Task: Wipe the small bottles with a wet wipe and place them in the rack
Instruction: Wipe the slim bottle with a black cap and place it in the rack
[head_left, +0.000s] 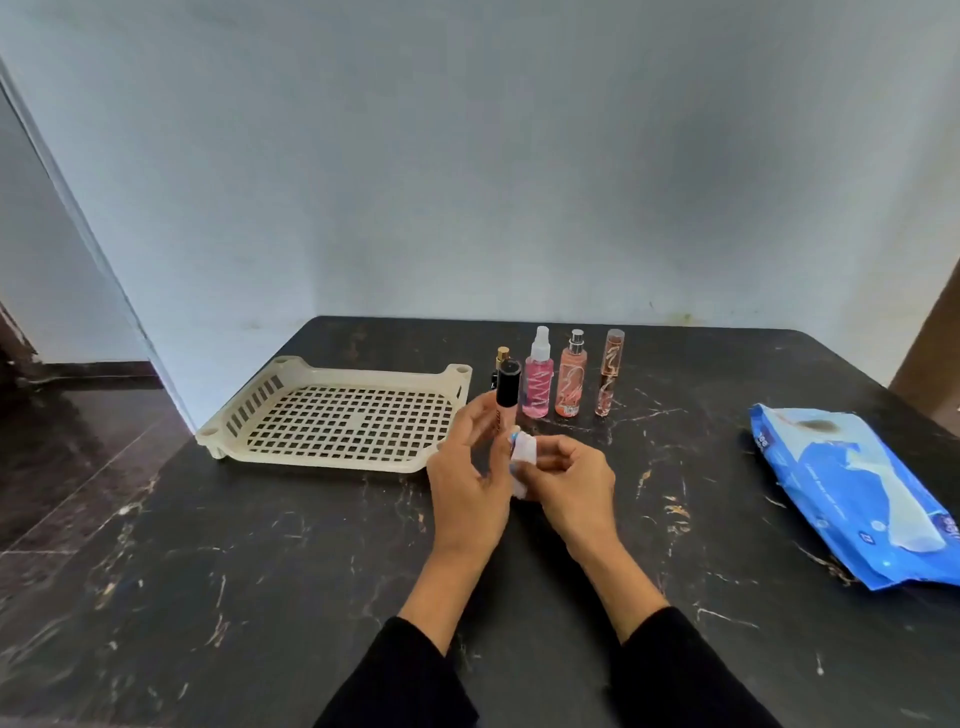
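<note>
My left hand (470, 478) holds a slim bottle with a black cap (507, 395) upright above the table. My right hand (569, 480) pinches a folded white wet wipe (522, 457) against the bottle's lower end. A cream plastic rack (332, 413) with a grid floor lies to the left, with nothing in it. Behind my hands stand a small dark bottle with a gold cap (501, 358), a pink spray bottle (537, 379), a peach spray bottle (571, 379) and a thin clear tube bottle (609, 376).
A blue pack of wet wipes (857, 493) lies at the right of the black marble table (260, 571). A pale wall stands behind the table. The table's left edge drops to a dark floor.
</note>
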